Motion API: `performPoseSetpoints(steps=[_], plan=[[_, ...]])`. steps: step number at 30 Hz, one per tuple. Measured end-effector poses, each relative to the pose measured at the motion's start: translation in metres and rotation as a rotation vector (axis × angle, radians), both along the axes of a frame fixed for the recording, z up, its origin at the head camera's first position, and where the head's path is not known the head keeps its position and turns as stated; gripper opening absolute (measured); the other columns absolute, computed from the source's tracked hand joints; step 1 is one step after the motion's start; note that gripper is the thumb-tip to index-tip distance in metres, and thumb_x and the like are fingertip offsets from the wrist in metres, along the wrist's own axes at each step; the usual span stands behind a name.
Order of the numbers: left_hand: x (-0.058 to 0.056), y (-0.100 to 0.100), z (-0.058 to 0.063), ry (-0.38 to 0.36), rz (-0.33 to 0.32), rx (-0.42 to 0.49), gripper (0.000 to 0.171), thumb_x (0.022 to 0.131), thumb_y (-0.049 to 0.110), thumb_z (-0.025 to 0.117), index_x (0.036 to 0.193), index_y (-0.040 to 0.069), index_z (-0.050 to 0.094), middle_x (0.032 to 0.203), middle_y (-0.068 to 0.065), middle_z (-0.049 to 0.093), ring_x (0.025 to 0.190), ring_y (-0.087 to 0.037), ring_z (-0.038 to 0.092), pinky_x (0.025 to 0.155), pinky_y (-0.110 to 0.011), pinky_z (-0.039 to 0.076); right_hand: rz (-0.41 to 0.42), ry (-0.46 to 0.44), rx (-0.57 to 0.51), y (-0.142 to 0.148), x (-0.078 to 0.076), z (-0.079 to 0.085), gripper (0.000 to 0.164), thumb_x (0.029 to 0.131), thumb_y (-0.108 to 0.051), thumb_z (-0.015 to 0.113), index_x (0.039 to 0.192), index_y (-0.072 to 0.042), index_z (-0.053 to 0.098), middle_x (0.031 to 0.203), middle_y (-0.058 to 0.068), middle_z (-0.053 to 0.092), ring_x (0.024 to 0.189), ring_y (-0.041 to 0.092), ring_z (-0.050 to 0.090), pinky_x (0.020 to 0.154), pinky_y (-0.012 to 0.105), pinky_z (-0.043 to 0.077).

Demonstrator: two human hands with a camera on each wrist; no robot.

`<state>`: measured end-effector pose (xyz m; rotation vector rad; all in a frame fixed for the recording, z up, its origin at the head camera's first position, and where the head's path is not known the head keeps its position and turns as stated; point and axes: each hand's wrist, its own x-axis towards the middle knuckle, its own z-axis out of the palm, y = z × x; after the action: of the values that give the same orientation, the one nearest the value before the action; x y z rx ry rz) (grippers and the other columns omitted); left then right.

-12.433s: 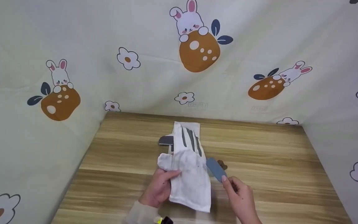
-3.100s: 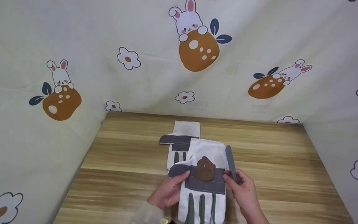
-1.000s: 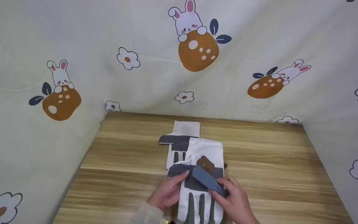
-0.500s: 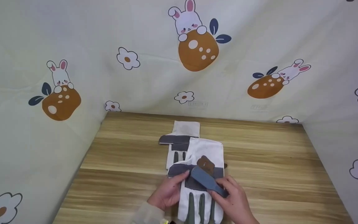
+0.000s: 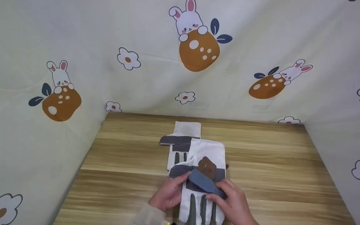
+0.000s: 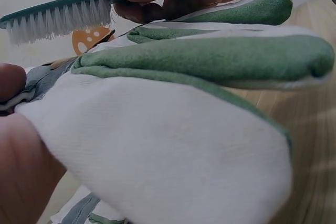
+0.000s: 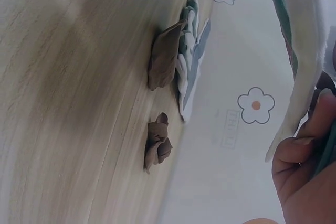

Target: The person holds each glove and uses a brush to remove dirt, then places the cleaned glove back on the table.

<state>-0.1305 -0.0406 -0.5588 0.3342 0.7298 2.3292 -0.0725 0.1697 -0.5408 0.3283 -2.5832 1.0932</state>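
Note:
My left hand (image 5: 167,193) grips a white work glove (image 5: 209,148) by its thumb side, my thumb on top. The glove is held palm up, its green-striped fingers pointing toward me. A brown clay-like smear (image 5: 207,167) covers part of its grey palm band. Between thumb and fingers my right hand (image 5: 234,201) pinches a blue-grey brush (image 5: 202,181), its back tilted up over the palm, just below the smear. White bristles (image 6: 58,19) face down in the left wrist view.
A second, matching glove (image 5: 187,128) lies flat behind on the wood-grain table (image 5: 123,150), partly covered by the held one in the head view. Brown crumpled lumps (image 7: 164,59) rest on the table in the right wrist view. Printed cloth walls (image 5: 245,50) enclose the table.
Since 12.4 s ago the glove has been turned over, fingers now toward me. The brush has come from the glove's right edge onto the palm, and lately slid slightly left and down.

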Motion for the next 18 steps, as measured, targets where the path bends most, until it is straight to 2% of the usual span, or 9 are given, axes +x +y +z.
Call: performPoseSetpoints(steps=[6, 13, 18], plan=[[0.0, 0.0007, 0.0012, -0.027, -0.011, -0.025, 0.038, 0.098, 0.016, 0.035, 0.129, -0.005, 0.038, 0.126, -0.019, 0.047, 0.121, -0.031, 0.041, 0.104, -0.046, 0.028, 0.009, -0.041, 0.049, -0.0017, 0.0012, 0.0023, 0.014, 0.079, -0.047, 0.064, 0.081, -0.034, 0.058, 0.077, -0.021, 0.048, 0.065, -0.001, 0.046, 0.056, 0.019, 0.042], [-0.0011, -0.0015, 0.0017, -0.065, -0.015, 0.01, 0.039, 0.098, 0.016, 0.035, 0.131, -0.004, 0.034, 0.129, -0.019, 0.046, 0.124, -0.031, 0.038, 0.105, -0.046, 0.027, -0.045, -0.087, 0.095, -0.0012, -0.0001, 0.0029, 0.02, 0.079, -0.053, 0.06, 0.079, -0.033, 0.059, 0.075, -0.02, 0.05, 0.064, 0.0, 0.048, 0.056, 0.02, 0.042], [-0.0023, -0.0024, 0.0009, -0.071, -0.086, 0.02, 0.047, 0.099, 0.021, 0.032, 0.137, -0.005, 0.026, 0.137, -0.021, 0.038, 0.127, -0.032, 0.033, 0.106, -0.044, 0.025, -0.088, -0.072, 0.133, 0.0009, -0.0007, 0.0012, 0.024, 0.079, -0.055, 0.059, 0.079, -0.031, 0.059, 0.072, -0.019, 0.049, 0.063, 0.0, 0.047, 0.055, 0.021, 0.042]])
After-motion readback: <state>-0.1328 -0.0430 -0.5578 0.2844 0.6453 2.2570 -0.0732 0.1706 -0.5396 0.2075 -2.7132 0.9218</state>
